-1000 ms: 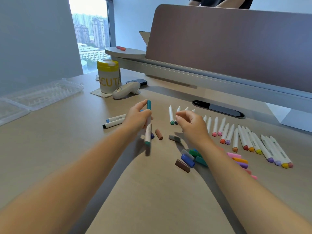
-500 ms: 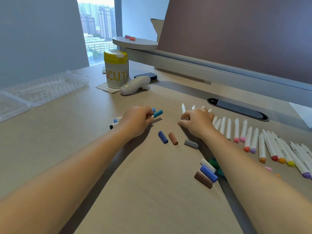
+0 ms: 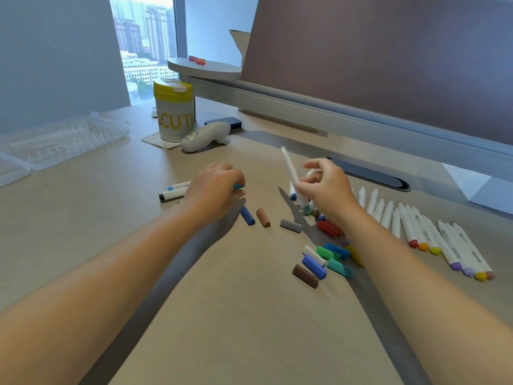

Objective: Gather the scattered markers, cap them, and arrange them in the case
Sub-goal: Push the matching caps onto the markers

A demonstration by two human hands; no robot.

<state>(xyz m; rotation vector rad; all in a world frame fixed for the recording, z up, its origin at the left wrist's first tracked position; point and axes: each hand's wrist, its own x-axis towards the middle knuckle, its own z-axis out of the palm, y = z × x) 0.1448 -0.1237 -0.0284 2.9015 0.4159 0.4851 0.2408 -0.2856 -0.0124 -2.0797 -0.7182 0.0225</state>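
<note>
Your left hand [image 3: 215,190] sits on the surface [image 3: 222,315] left of centre, with two markers [image 3: 175,191] lying just to its left. Your right hand [image 3: 327,187] is raised right of centre and holds a marker [image 3: 291,170] tilted up and away. Three loose caps [image 3: 263,218] lie between your hands, and a cluster of caps [image 3: 323,261] lies nearer, beside your right forearm. A row of markers [image 3: 416,232] runs off to the right. The case [image 3: 63,137] lies far left, and the canister [image 3: 173,109] stands far behind your left hand.
</note>
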